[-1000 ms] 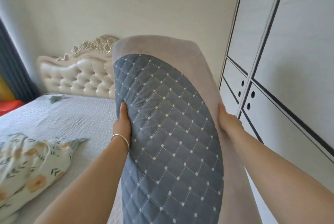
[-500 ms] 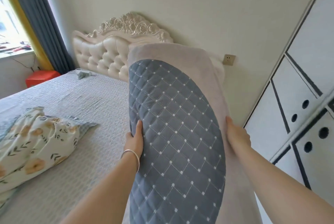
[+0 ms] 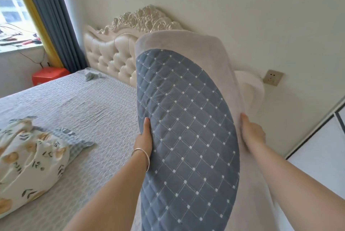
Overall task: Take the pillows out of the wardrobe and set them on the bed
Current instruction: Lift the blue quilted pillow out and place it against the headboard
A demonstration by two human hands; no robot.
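I hold a large pillow (image 3: 188, 124) upright in front of me, its face blue-grey quilted with white dots, its sides pale grey-pink. My left hand (image 3: 144, 137), with a thin bracelet at the wrist, grips its left edge. My right hand (image 3: 252, 133) grips its right edge. The pillow hangs above the right side of the bed (image 3: 89, 107), which has a light grey textured cover. A floral pillow (image 3: 31, 158) with orange flowers lies on the bed at the lower left. The white wardrobe (image 3: 321, 152) shows only at the right edge.
A cream tufted headboard (image 3: 112, 55) with carved top stands against the far wall. A wall socket (image 3: 273, 77) is right of the pillow. A red stool (image 3: 49, 76), blue curtain (image 3: 54, 18) and window sill sit at the far left. A small cloth (image 3: 92, 76) lies near the headboard.
My view has swung left from the wardrobe toward the bed. The pillow, held in both hands throughout, has travelled with me and now sits over the bed's right side.
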